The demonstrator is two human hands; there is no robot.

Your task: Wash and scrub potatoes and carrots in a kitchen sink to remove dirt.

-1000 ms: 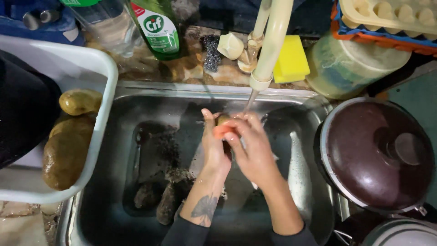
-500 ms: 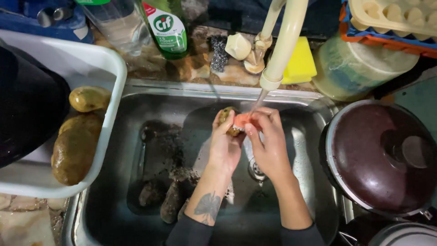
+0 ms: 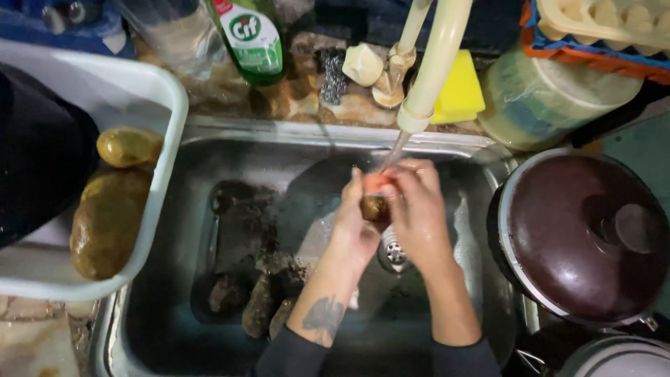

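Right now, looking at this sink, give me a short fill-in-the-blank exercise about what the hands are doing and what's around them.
1. The left hand and right hand hold a small potato under the ____.
2. Cleaned potatoes lie in the white ____ left of the sink.
3. The sponge behind the tap is ____.
4. Right of the sink stands a pot with a dark ____.

Missing words: tap; tub; yellow; lid

Dim, warm light from above; dark, shadowed corners, slight motion blur.
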